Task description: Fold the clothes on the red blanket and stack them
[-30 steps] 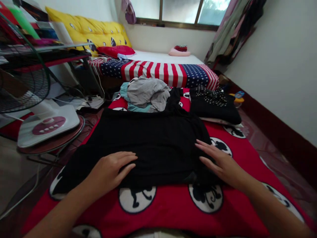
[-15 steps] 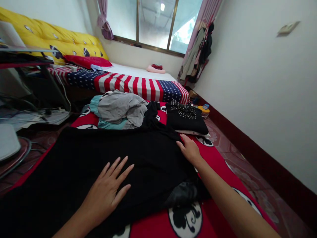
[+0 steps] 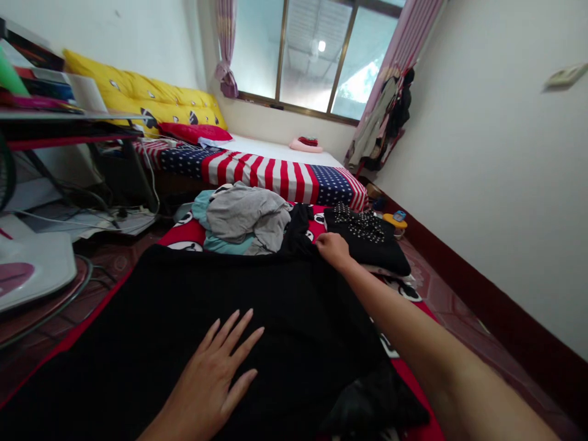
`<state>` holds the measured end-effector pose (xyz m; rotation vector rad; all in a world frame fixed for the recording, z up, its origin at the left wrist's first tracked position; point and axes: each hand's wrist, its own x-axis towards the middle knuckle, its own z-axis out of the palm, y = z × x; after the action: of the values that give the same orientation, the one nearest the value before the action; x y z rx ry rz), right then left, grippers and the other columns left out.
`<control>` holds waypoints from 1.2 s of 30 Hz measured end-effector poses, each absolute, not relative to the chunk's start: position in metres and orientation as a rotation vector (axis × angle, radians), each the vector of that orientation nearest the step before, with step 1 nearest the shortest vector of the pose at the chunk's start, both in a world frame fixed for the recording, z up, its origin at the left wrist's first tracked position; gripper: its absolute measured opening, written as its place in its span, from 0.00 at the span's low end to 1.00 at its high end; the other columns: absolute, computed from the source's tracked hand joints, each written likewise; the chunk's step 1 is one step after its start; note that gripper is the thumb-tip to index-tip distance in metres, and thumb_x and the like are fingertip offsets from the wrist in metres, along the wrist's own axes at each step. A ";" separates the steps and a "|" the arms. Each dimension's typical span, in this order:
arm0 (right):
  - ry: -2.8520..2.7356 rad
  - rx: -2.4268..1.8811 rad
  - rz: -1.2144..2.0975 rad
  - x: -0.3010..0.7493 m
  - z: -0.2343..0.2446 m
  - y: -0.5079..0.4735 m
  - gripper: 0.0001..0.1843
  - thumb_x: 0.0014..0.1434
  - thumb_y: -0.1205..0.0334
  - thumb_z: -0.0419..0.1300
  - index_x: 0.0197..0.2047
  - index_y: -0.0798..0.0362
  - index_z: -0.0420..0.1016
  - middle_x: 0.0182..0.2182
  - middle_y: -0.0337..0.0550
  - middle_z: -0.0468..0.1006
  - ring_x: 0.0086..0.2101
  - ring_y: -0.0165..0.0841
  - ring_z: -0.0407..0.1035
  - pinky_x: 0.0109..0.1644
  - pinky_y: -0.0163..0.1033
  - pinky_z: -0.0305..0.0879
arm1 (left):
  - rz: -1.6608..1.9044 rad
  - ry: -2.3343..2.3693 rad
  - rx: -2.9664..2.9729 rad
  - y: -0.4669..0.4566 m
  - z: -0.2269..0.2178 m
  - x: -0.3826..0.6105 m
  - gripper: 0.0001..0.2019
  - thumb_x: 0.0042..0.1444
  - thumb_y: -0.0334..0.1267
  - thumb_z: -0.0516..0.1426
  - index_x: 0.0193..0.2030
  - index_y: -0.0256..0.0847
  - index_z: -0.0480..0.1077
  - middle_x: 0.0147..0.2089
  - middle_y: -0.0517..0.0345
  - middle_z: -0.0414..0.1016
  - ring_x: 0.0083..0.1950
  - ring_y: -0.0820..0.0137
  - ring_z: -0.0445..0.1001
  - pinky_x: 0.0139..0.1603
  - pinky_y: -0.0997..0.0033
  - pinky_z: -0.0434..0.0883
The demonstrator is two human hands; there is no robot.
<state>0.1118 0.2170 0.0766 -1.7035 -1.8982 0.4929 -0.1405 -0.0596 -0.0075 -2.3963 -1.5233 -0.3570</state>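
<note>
Garment position: the black garment [image 3: 184, 306] lies spread flat on the red blanket [image 3: 193, 233] on the floor, directly in front of you. Its long axis runs left to right across your view. Its far edge touches the pile of grey clothes [image 3: 248, 217].

Left hand [image 3: 215, 376]: released, palm down, fingers spread flat on the near middle of the black garment. It grasps nothing.

Right hand [image 3: 333, 250]: your arm is stretched forward along the right side of the black garment, with the hand at the far right corner. The fingers curl down onto the fabric edge. This view does not show whether they pinch the cloth or only press on it.

Key relation: the far right corner lies under your right hand and well apart from your left hand. The far left corner is well apart from both hands, on the left hand's side. The near right part of the black garment is bunched into a heap [image 3: 367, 404] beside your right forearm.

Surroundings: a folded studded top [image 3: 367, 239] sits just beside the right hand, to its right. A mattress [image 3: 285, 174] with a striped cover lies beyond the pile. A fan base [image 3: 32, 263] stands on the floor at left.
</note>
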 end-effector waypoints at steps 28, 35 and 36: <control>-1.054 -1.371 1.036 0.132 0.139 0.243 0.04 0.61 0.61 0.59 0.35 0.51 0.69 0.24 0.29 0.72 0.20 0.21 0.65 0.25 0.26 0.67 | -0.505 -1.659 -2.524 -0.059 -0.008 -0.141 0.30 0.65 0.51 0.49 0.72 0.58 0.46 0.75 0.58 0.46 0.72 0.55 0.54 0.67 0.44 0.59; -1.453 -1.727 1.288 0.216 0.111 0.148 0.12 0.41 0.69 0.70 0.20 0.55 0.68 0.14 0.37 0.71 0.16 0.31 0.68 0.20 0.31 0.61 | -0.502 -1.602 -2.478 -0.060 -0.012 -0.140 0.29 0.65 0.51 0.49 0.72 0.56 0.48 0.74 0.55 0.49 0.71 0.56 0.56 0.66 0.45 0.61; -1.633 -1.866 1.333 0.222 0.109 0.138 0.12 0.41 0.69 0.70 0.18 0.56 0.69 0.14 0.39 0.72 0.16 0.32 0.69 0.20 0.32 0.60 | -0.503 -1.598 -2.475 -0.059 -0.012 -0.140 0.29 0.65 0.50 0.49 0.71 0.56 0.48 0.74 0.55 0.50 0.71 0.56 0.56 0.66 0.44 0.61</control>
<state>0.2220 0.1382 0.1086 -1.8664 -1.6326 1.3326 -0.1400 -0.0594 -0.0118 -2.4753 -1.5976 -0.5033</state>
